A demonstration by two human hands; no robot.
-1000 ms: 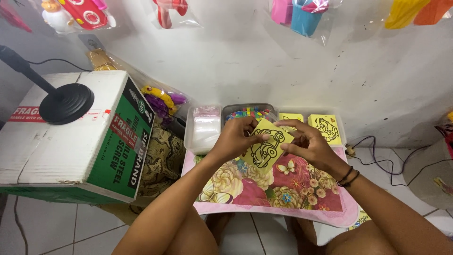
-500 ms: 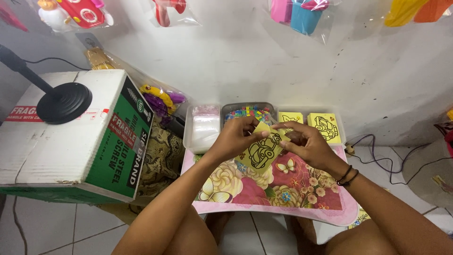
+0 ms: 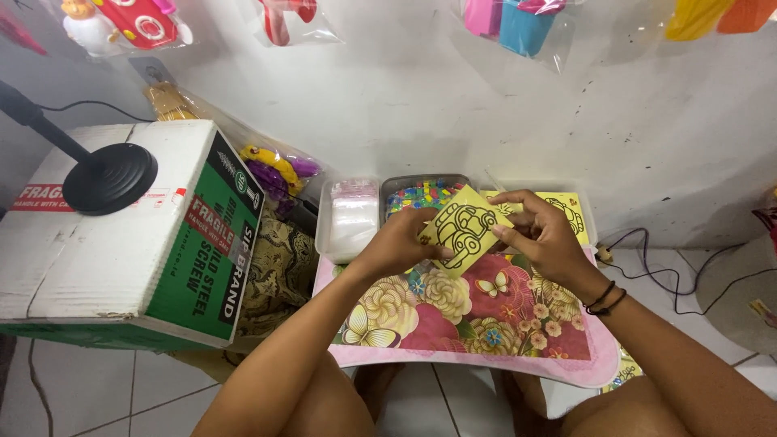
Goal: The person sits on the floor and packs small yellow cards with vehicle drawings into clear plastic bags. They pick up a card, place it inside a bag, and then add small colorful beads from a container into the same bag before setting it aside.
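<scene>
Both forearms reach up from the lower frame to meet at center; left hand (image 3: 398, 243) and right hand (image 3: 541, 235) each pinch in a fingertip grip.

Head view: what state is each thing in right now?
Yellow card: tilted, held up off the tray by both hands.
Left hand: gripping the card's left edge.
Right hand: pinching the card's right side.
Bead box: open, full of coloured pieces.
White tub: lid on.
Carton: closed, lamp base on top.

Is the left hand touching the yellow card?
Touching. Head view: left hand fingers pinch the yellow card at its lower left edge; the right hand holds the opposite side.
</scene>
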